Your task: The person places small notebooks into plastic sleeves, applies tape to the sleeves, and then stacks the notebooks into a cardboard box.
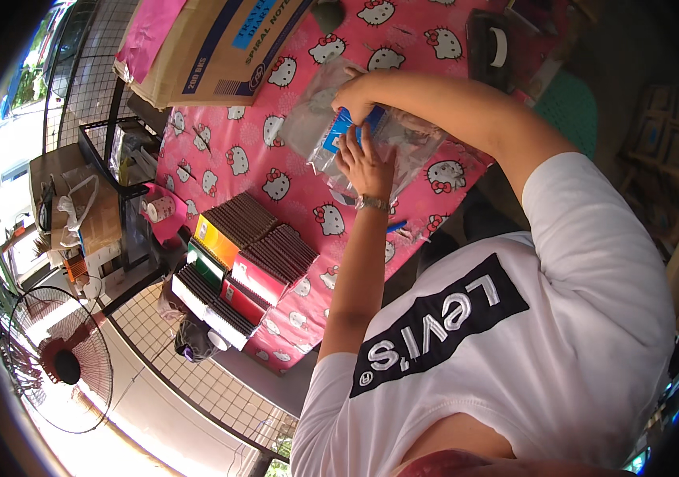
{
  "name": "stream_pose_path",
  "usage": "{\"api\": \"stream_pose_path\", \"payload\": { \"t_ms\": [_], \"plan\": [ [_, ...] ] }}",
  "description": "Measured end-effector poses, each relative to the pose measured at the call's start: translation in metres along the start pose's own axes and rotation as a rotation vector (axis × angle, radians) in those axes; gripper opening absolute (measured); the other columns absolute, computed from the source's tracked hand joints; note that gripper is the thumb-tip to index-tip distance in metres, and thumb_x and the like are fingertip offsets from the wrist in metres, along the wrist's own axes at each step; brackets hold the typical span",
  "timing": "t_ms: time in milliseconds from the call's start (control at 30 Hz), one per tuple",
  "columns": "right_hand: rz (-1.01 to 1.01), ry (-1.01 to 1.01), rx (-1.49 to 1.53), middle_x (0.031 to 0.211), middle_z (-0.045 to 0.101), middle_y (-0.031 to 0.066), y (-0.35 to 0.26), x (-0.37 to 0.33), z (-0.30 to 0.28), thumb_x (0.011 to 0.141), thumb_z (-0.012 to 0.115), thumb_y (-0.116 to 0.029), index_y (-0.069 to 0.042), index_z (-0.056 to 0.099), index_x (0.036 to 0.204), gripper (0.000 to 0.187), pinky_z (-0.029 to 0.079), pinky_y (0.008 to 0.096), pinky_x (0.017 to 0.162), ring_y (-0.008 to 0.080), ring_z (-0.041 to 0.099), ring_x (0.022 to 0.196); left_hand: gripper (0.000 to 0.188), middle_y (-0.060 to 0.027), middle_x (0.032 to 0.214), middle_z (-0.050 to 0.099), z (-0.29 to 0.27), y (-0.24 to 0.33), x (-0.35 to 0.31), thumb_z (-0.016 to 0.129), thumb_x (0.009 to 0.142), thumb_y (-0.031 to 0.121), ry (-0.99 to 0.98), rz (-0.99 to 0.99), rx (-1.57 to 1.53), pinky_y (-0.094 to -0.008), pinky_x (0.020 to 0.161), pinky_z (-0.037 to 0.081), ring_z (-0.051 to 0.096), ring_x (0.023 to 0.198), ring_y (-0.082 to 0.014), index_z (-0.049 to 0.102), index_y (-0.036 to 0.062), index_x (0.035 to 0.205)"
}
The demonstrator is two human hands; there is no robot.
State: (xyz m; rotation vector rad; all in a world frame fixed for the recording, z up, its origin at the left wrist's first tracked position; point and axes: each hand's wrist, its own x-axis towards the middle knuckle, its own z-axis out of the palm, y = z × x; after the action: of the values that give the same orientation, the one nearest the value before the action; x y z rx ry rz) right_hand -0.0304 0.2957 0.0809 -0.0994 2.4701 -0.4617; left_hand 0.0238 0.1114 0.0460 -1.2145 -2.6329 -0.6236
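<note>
A blue spiral notebook [334,140] lies on the table among sheets of clear plastic [315,99], which spread out around it. My left hand [365,165] rests on the notebook's near part with its fingers stretched out. At the notebook's far edge is my right hand [356,97], its fingers curled down against the notebook and plastic. What those fingers grip is hidden. I cannot tell whether the notebook is inside the plastic or under it.
Stacks of spiral notebooks [276,258] with coloured covers stand at the table's left. A large cardboard box [204,60] is at the far left, and a blue pen [396,226] lies near the front edge. A black tape dispenser [489,52] sits far right. A fan [61,362] stands beyond the table.
</note>
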Motion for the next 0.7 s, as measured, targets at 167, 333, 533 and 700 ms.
{"api": "stream_pose_path", "payload": {
  "t_ms": [167, 333, 533, 700],
  "plan": [
    [-0.109, -0.054, 0.365, 0.114, 0.063, 0.0158, 0.006, -0.039, -0.018, 0.076, 0.056, -0.046, -0.007, 0.069, 0.106, 0.051, 0.041, 0.0515, 0.094, 0.0317, 0.059, 0.104, 0.054, -0.0079, 0.110, 0.060, -0.031, -0.042, -0.011, 0.076, 0.068, 0.008, -0.084, 0.105, -0.304, -0.0425, 0.096, 0.038, 0.054, 0.109, -0.0299, 0.057, 0.0117, 0.118],
    [0.077, -0.238, 1.403, 0.105, 0.061, 0.0194, -0.002, -0.137, 0.033, 0.093, 0.037, -0.043, -0.007, 0.044, 0.137, 0.058, 0.050, 0.0371, 0.080, 0.0263, 0.060, 0.089, 0.026, -0.0058, 0.101, 0.065, -0.043, -0.060, -0.025, 0.052, 0.084, -0.007, -0.355, -0.490, -1.226, -0.0231, 0.076, 0.049, 0.061, 0.087, -0.0107, 0.059, -0.0048, 0.110],
    [-0.073, 0.089, 1.313, 0.097, 0.060, 0.0112, 0.000, -0.159, 0.097, 0.095, 0.048, -0.029, -0.012, 0.047, 0.137, 0.046, 0.046, 0.0316, 0.080, 0.0203, 0.058, 0.087, 0.036, -0.0111, 0.111, 0.063, -0.047, -0.029, -0.011, 0.042, 0.084, -0.003, -0.458, -0.653, -1.665, -0.0306, 0.094, 0.044, 0.059, 0.105, -0.0198, 0.057, -0.0054, 0.118],
    [-0.255, 0.476, 0.683, 0.083, 0.053, 0.0050, -0.008, -0.119, 0.086, 0.084, 0.067, -0.021, -0.013, 0.065, 0.115, 0.033, 0.043, 0.0315, 0.071, 0.0171, 0.053, 0.080, 0.042, -0.0090, 0.110, 0.064, -0.045, -0.039, 0.013, 0.066, 0.075, 0.003, -0.715, -0.590, -1.311, -0.0329, 0.093, 0.043, 0.057, 0.106, -0.0189, 0.059, -0.0057, 0.116]
  ]
}}
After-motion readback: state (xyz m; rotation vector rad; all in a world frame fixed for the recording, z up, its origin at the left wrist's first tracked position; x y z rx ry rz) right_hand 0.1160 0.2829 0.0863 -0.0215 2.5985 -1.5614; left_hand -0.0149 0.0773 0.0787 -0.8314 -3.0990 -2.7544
